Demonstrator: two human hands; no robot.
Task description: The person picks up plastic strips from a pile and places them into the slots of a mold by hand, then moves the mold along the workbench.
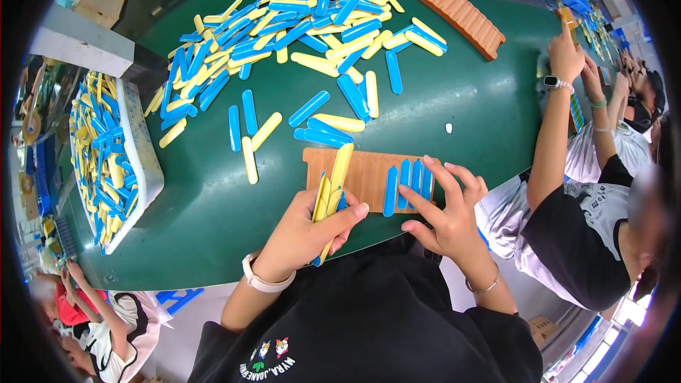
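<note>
My left hand [308, 230] is closed round a bundle of slim, round-ended strips [336, 177], mostly yellow with some blue. Just beyond it lies an orange-brown grooved tray [365, 170] on the table. Several blue strips [391, 191] rest side by side in the grooves at the tray's right end, while the grooves farther left are bare. Over that right end is my right hand [450, 220], its fingers spread and nothing gripped. Its index fingertip is at the blue strips, and its thumb stays apart from them.
A big heap of loose blue and yellow strips [284, 28] covers the far side of the green table [454, 92]. At the left stands a white bin [145, 149] full of strips. Another grooved tray [459, 14] lies far right. Co-workers' hands [566, 57] work at the right.
</note>
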